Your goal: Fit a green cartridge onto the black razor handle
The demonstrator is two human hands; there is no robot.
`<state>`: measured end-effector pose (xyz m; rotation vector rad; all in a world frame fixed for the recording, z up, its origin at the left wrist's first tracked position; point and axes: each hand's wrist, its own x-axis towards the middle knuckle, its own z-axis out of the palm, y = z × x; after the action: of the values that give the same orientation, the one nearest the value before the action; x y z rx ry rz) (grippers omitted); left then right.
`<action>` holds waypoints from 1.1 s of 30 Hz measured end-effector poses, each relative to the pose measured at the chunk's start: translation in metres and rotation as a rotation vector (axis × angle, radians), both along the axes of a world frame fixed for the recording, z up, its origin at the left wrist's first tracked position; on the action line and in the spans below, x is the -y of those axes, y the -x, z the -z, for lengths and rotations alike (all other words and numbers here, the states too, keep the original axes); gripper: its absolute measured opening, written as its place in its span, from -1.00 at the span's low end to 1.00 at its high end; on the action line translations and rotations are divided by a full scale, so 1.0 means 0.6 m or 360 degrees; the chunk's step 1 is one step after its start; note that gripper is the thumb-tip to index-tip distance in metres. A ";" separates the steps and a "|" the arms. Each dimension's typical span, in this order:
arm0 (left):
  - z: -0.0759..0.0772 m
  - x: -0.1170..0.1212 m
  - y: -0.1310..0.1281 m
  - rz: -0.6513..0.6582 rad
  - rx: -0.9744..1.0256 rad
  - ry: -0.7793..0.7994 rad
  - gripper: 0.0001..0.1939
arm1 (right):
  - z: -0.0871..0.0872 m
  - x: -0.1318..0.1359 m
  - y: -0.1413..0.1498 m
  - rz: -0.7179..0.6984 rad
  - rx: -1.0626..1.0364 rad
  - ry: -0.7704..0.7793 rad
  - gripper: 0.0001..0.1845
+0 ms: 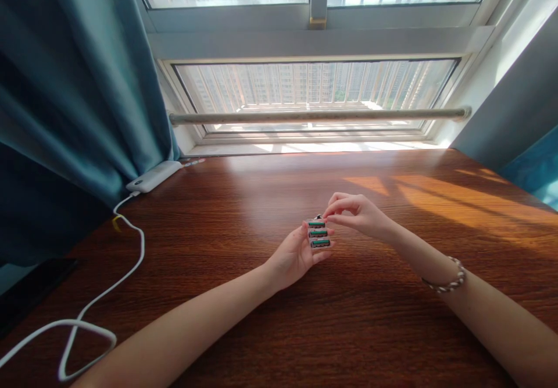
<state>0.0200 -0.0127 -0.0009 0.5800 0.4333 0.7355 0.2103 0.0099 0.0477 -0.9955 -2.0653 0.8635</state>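
My left hand [296, 257] holds a small clear tray of razor cartridges [319, 234] above the table, fingers behind it and thumb along its left edge. Three dark cartridges with green strips show in it, stacked one above another. At the tray's top edge, my right hand [357, 216] is closed in a pinch, thumb and forefinger together. A small dark piece [318, 217] sits right by those fingertips. Whether it is gripped or only touched, I cannot tell. A braided bracelet [451, 277] circles my right wrist.
The brown wooden table [209, 225] reaches to the window. A white power strip [154, 176] lies at its back left, its white cable [142, 248] looping toward the front left. A blue curtain [87, 85] hangs on the left. A dark flat object [37, 289] lies at the left edge.
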 end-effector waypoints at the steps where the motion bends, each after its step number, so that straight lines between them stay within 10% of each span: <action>1: 0.000 0.000 0.000 0.0002 -0.0004 0.0002 -0.62 | 0.001 0.000 0.000 0.0004 0.0000 0.0015 -0.79; 33: 0.008 -0.001 0.001 0.0083 -0.0041 0.0028 -0.59 | 0.009 0.010 0.026 0.0140 -0.0051 0.0228 -0.80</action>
<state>0.0193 -0.0119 -0.0059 0.5828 0.4467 0.6746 0.1948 0.0037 0.0423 -1.1326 -1.9396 0.9859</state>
